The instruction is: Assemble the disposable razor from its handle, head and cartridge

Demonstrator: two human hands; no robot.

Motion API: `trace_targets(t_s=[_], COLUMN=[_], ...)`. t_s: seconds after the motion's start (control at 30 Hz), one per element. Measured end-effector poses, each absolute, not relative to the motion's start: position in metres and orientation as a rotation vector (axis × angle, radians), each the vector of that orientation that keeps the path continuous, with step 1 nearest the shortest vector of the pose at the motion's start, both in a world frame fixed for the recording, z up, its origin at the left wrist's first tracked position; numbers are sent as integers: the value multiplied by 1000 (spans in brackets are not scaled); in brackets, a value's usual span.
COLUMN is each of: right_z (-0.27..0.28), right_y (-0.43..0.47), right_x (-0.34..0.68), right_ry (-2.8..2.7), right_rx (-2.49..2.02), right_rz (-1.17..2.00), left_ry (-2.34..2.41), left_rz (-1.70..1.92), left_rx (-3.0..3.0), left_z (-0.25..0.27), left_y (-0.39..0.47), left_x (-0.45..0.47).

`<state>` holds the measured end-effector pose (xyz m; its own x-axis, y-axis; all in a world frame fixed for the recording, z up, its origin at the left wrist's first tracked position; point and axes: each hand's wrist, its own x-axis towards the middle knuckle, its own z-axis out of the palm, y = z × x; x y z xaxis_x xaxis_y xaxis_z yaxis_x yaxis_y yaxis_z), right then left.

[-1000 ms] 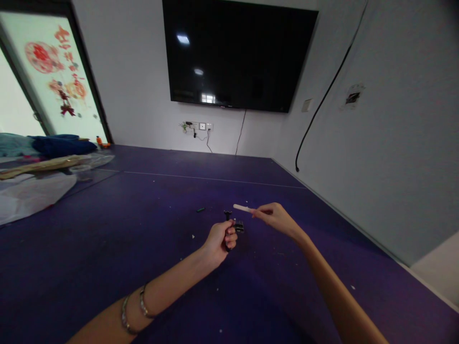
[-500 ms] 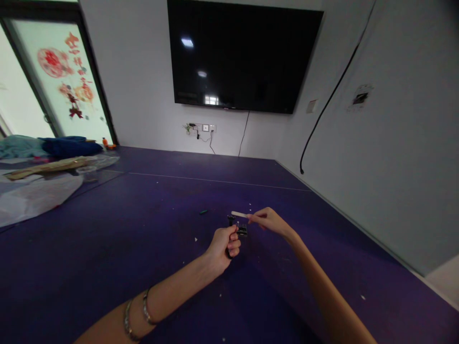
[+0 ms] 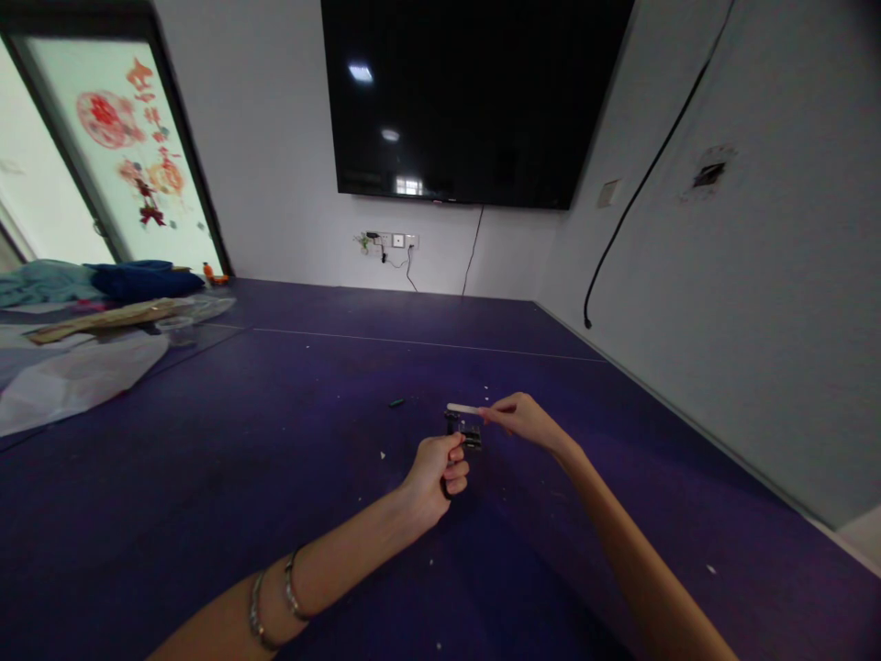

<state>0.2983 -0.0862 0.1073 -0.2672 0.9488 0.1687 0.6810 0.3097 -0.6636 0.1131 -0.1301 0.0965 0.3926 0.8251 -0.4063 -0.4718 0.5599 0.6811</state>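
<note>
My left hand is closed in a fist around a black upright tool. Its dark top end rises above my thumb and a bit of black shows below my fingers; I cannot make out its kind. Just right of that fist is a small dark piece with light edges; whether it belongs to the tool is unclear. My right hand pinches one end of a flat, pale stick. The stick points left, nearly level, its free end over the tool's top. Whether they touch cannot be seen.
A small green item and white scraps lie on the purple floor. To the left are a white plastic sheet, a tan strip and blue cloth. A black cable hangs along the right wall.
The view has shifted slightly, so the scene sits a little differently in the frame. Both hands keep their holds, and the stick stays near the top of the black tool.
</note>
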Motion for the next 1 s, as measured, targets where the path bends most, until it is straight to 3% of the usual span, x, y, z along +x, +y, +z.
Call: trace_targets(t_s=[0.2,0.33,0.5,0.67,0.8,1.0], right_z=[107,108,109,108,108,106], right_y=[-87,-86,-89,-89,-89,-87], right_x=[299,298,298,297,298,303], right_ry=[-2067,-2011,-2054,-1991,-2033,-1964], right_rx=[-1380,-1454,-1384,-1462,-1408,-1412], right_rz=[685,532,743,585,789,825], left_ry=[787,804,801,816,790,759], left_rz=[872,879,876,883,878,881], left_rx=[530,543,555,530,549,590], left_z=[89,89,92,92,91,91], left_y=[-128,-130,-131,-130,-131,-134], left_x=[114,114,114,114,115,114])
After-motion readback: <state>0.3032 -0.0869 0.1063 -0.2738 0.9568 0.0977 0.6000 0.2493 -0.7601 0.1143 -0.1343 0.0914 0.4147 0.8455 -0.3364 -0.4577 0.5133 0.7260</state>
